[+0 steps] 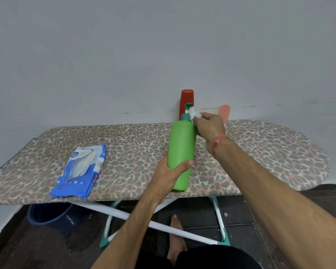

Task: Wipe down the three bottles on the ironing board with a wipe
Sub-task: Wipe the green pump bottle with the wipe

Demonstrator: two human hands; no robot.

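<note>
A tall green pump bottle stands slightly tilted on the leopard-print ironing board. My left hand grips its lower body. My right hand pinches a white wipe against the teal pump head. Behind the green bottle stands a red bottle, partly hidden. A peach bottle shows just behind my right hand, its lower part hidden.
A blue wipes packet lies open on the left part of the board. A grey wall runs right behind the board. Under the board are its white and teal legs, a dark blue bucket and my bare foot.
</note>
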